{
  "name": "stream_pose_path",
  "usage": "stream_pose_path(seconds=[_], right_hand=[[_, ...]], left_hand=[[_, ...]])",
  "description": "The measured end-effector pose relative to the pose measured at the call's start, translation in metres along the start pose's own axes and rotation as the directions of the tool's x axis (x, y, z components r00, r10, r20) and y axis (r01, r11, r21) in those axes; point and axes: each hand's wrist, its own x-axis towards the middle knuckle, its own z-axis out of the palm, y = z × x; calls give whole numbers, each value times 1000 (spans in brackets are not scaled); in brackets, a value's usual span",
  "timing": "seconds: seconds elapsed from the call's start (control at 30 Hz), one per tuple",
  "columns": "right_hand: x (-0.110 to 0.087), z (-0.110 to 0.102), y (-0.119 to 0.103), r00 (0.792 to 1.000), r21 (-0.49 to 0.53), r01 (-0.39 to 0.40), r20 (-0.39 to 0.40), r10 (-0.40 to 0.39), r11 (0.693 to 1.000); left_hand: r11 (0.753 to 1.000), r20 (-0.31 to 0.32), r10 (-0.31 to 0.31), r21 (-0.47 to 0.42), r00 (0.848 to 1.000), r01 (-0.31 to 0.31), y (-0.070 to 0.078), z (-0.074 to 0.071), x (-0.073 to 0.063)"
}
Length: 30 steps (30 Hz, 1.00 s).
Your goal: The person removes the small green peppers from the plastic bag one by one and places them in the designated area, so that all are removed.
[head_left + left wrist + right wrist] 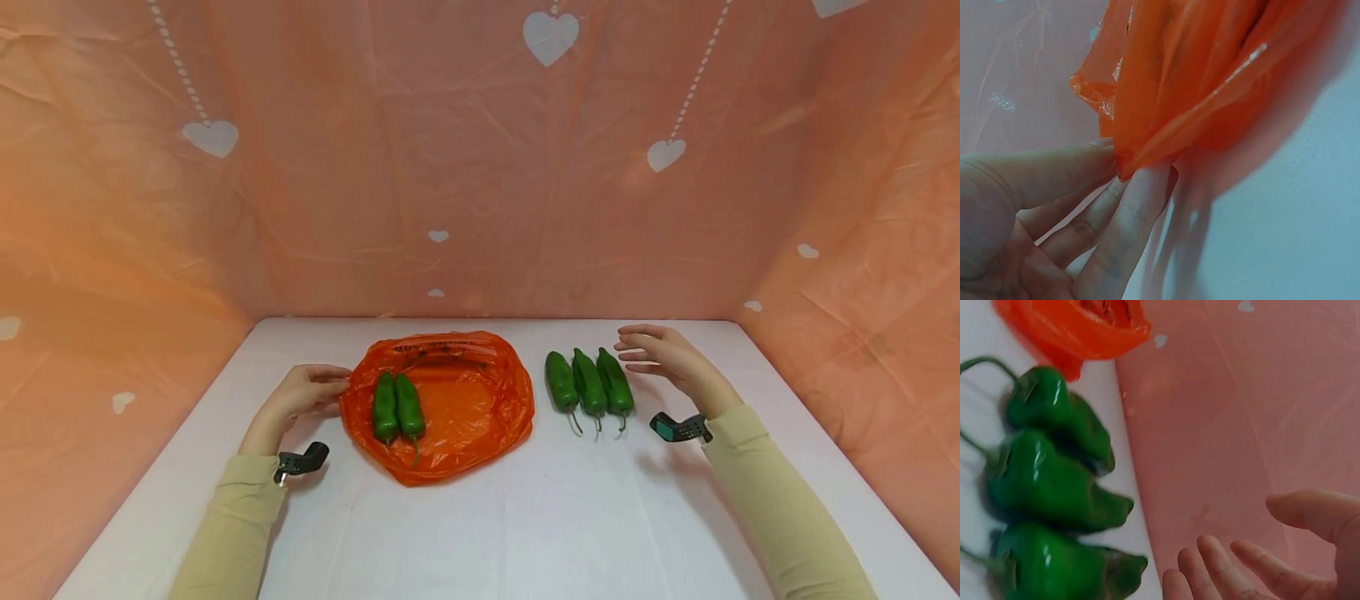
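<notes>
An orange plastic bag [457, 400] lies spread on the table with its mouth facing up. Two green peppers [408, 408] rest side by side in its left part. At the bag's left edge, my left hand [303, 390] pinches the thin rim between thumb and fingers, plain in the left wrist view. To the right of the bag, three green peppers [590, 387] lie in a row on the table, stems toward me. My right hand [667, 354] hovers just right of this row, fingers spread and pointing left, holding nothing.
The white table [465, 542] meets orange cloth walls [480, 167] with white hearts at the back and both sides. Each wrist wears a small black camera device, one on the left [303, 460] and one on the right [678, 427].
</notes>
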Motion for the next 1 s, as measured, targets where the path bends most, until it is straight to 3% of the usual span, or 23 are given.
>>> stream_pose_path(seconds=[0.37,1.0], right_hand=[[10,28,-21,996,54,73,38,-76,996],[25,92,-43,975,112,98,188,-118,989]], left_hand=[[1000,4,9,8,1000,-9,2,1,0],[999,1,21,33,1000,-21,3,0,0]])
